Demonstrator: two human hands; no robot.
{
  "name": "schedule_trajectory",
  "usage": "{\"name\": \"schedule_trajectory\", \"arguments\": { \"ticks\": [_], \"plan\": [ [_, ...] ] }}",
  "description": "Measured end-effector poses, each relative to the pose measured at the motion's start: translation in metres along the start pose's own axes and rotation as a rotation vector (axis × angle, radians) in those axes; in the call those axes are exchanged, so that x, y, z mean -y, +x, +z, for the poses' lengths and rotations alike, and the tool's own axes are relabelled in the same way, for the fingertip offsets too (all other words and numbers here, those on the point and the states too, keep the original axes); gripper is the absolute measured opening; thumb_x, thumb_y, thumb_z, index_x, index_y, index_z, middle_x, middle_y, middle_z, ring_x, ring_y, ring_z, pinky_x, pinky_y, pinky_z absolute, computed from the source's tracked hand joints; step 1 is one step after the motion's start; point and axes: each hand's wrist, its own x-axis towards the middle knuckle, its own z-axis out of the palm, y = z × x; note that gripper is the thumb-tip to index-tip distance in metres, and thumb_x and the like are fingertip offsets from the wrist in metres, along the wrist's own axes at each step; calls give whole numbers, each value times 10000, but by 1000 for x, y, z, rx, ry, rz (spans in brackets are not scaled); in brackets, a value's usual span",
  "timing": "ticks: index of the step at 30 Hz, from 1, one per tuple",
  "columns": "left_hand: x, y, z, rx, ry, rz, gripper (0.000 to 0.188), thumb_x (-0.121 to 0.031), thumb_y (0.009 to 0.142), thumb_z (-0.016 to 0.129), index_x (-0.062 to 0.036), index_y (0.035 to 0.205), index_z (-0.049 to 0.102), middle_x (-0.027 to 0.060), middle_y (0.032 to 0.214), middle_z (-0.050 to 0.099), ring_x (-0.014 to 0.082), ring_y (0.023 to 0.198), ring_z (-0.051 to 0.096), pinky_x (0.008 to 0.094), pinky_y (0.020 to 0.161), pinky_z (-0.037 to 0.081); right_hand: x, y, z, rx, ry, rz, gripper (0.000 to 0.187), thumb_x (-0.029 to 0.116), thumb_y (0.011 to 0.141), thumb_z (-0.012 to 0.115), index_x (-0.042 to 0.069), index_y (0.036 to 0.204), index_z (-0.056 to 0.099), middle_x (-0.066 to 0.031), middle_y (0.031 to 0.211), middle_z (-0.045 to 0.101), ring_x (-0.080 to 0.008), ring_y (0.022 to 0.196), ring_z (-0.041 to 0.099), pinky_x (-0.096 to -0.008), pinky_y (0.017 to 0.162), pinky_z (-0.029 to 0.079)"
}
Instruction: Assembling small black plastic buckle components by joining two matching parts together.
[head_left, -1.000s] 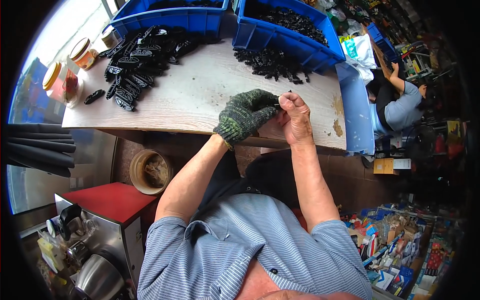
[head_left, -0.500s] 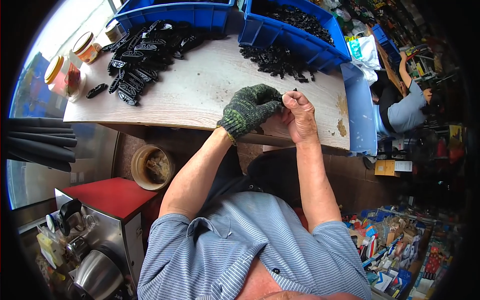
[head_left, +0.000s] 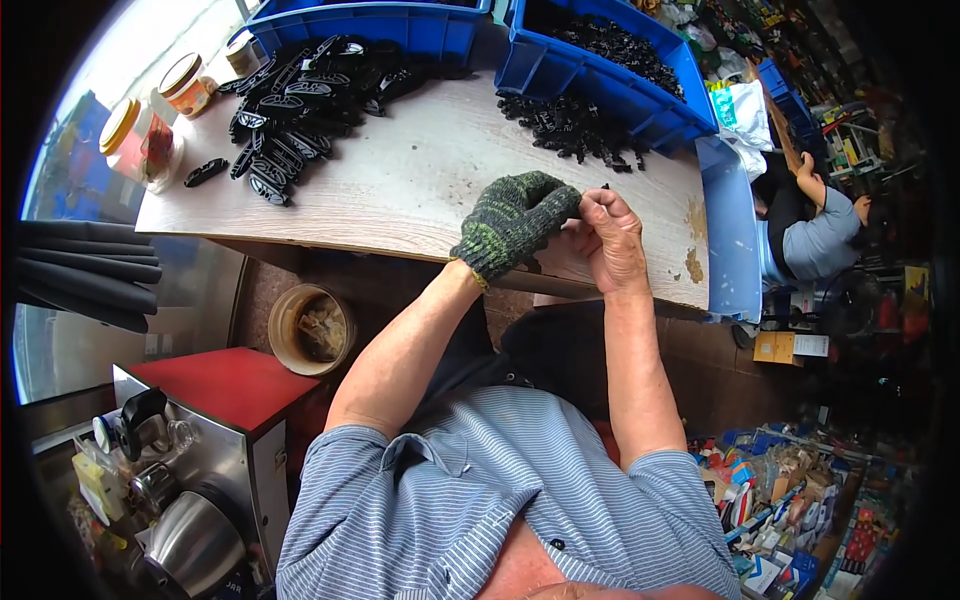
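Note:
My left hand (head_left: pixel 515 222), in a dark green knitted glove, is closed, its thumb and fingertips meeting the right fingertips above the table's front edge. My bare right hand (head_left: pixel 614 240) is pinched beside it. A dark tip of a small black part (head_left: pixel 605 186) shows just past the right fingers; most of it is hidden. What the gloved fingers grip, I cannot make out. Beyond my left hand lies a heap of flat, long black pieces with pale outlines (head_left: pixel 285 125). A pile of small black plastic parts (head_left: pixel 580 130) lies beyond my right hand.
Two blue bins (head_left: pixel 600 75) (head_left: pixel 370 32) stand along the back of the pale table (head_left: pixel 400 180). Lidded jars (head_left: pixel 140 145) are at its left end. A bucket (head_left: pixel 310 330) and a red-topped cabinet (head_left: pixel 215 390) sit below left. Another person (head_left: pixel 820 240) works at far right.
The whole view has shifted slightly, things on the table now sitting a little farther right. My two hands stay together at the fingertips, with the right fingers a bit changed in pose.

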Motion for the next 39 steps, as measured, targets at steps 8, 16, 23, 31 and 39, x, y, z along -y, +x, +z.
{"name": "schedule_trajectory", "arguments": {
  "ticks": [8,16,23,31,39],
  "plan": [
    [10,3,2,-64,-41,-3,277,-271,943,664,-14,1038,697,60,799,698,104,671,631,261,595,513,7,1,11,-135,-181,51,202,255,873,770,89,911,661,12,643,588,-79,495,533,-232,527,513],
    [10,-2,4,-109,-232,5,230,-186,921,703,1,1053,679,69,859,700,123,695,638,281,619,533,14,-2,17,-75,-303,109,305,309,880,746,111,722,575,33,571,461,-73,453,427,-260,426,427],
    [12,-5,5,-95,-297,12,240,-162,921,699,6,1087,662,82,859,698,136,705,645,284,627,538,1,-4,18,-95,-304,-29,373,316,891,729,113,663,515,56,598,438,-52,484,410,-244,427,374],
    [16,-5,-1,2,-319,24,254,-158,951,676,-4,1151,650,73,973,700,132,827,654,287,701,554,4,-9,11,-84,-305,-6,289,279,887,692,109,699,552,-1,522,487,-90,438,457,-260,484,450],
    [16,-5,-10,54,-501,-39,248,-168,982,621,-2,1165,641,87,972,698,156,834,661,309,730,559,3,-10,15,-74,-252,-65,320,304,892,692,127,675,537,11,511,480,-76,466,475,-242,504,417]
  ]
}}
